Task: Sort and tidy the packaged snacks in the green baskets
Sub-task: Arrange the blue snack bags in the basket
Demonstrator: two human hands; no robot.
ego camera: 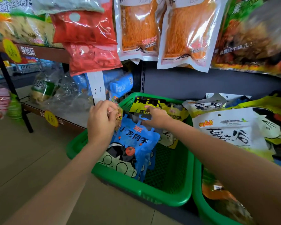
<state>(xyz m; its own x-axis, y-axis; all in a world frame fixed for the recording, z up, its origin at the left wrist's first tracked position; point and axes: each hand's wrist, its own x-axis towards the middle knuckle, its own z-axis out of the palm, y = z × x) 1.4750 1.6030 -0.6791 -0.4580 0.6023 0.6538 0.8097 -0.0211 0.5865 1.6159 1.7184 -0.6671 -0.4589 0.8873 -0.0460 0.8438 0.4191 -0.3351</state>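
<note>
Sorting looks half done: my left hand [102, 120] grips a small clear snack packet [118, 116] at mid-frame, over the green basket [169, 194]. My right hand [156, 116] reaches in, fingers pinching the blue bags [133, 143] at their top edge. Next, I judge, that stray packet needs another home.

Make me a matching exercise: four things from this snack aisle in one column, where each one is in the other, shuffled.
Things:
1. blue packets
2. yellow packets
3. small clear packet
4. orange packs

Places:
A. hanging above the basket
B. gripped in the left hand
C. at the far end of the green basket, under the right hand
D. stacked in the basket's near left part

Pairs: 1-D, 2-C, 3-B, 4-A
</note>
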